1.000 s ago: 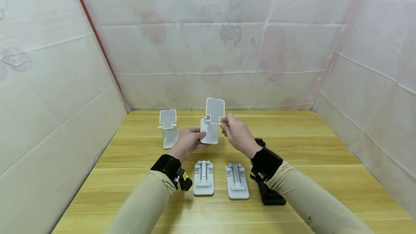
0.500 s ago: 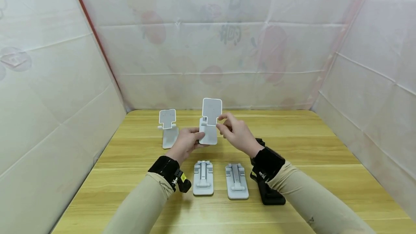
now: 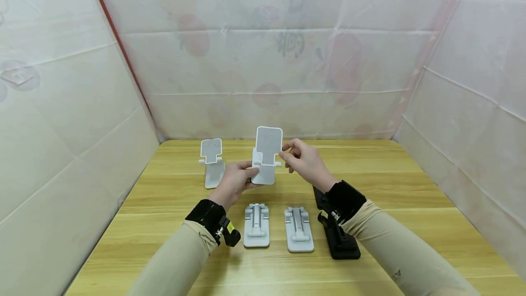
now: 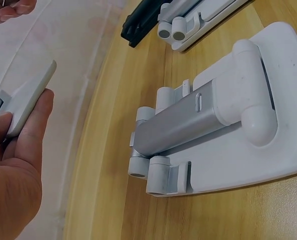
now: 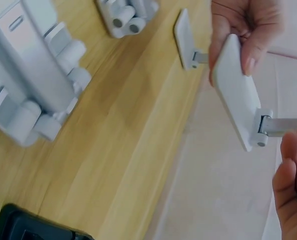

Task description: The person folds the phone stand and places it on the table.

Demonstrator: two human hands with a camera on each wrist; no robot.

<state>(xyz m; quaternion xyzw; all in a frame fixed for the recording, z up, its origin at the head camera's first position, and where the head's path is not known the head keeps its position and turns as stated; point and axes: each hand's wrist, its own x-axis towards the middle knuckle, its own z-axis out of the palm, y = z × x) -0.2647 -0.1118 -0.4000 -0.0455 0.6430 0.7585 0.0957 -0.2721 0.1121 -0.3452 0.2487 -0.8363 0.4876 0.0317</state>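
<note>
My left hand (image 3: 248,173) grips the base of a white phone stand (image 3: 268,147) and holds it upright above the table, its upper plate raised. In the left wrist view the base (image 4: 31,97) lies between thumb and fingers (image 4: 18,165). My right hand (image 3: 287,158) hovers just right of the plate with fingers loosely curled and nothing in them. The right wrist view shows the stand (image 5: 236,90) held from above by the left hand (image 5: 248,30), with a small gap to my right fingertips (image 5: 293,180).
Another unfolded white stand (image 3: 213,163) stands at the back left. Two folded white stands (image 3: 256,225) (image 3: 299,229) lie flat between my forearms, a black folded stand (image 3: 339,236) to their right. The wooden table (image 3: 390,186) is enclosed by white sheet walls.
My right hand has let go of the stand's side and drawn slightly right. The stand now faces me more squarely, still in the left hand.
</note>
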